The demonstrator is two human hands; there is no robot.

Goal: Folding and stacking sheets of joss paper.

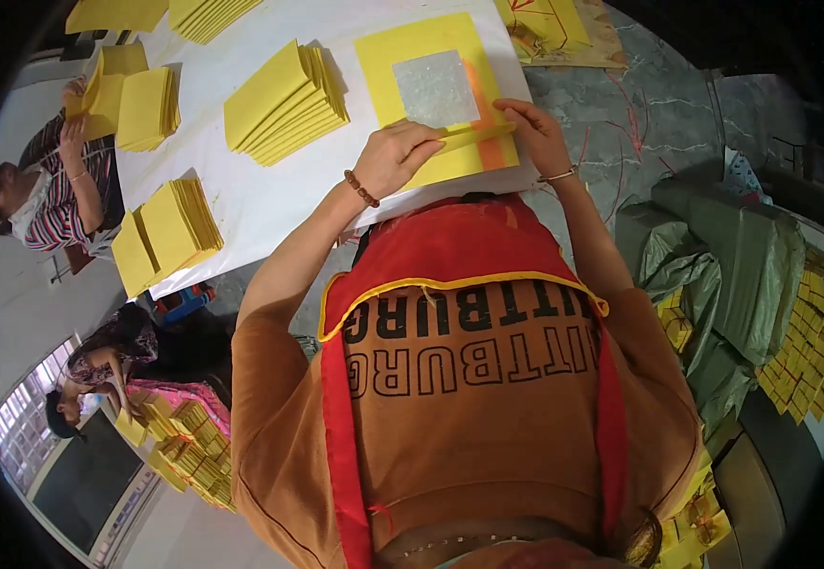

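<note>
Head view: left hand and right hand pinch a yellow strip at both ends, perhaps keeping it straight, over the yellow sheet at the tabletop's near right corner.

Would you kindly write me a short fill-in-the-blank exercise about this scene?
1. The left hand and right hand are at a sheet of paper coloured ____.
2. Beside the silver square on it runs a strip coloured ____.
3. The brown beaded bracelet is on the person's own ____ side.
4. The apron with yellow trim is coloured ____.
Missing words: yellow; orange; left; red.
</note>
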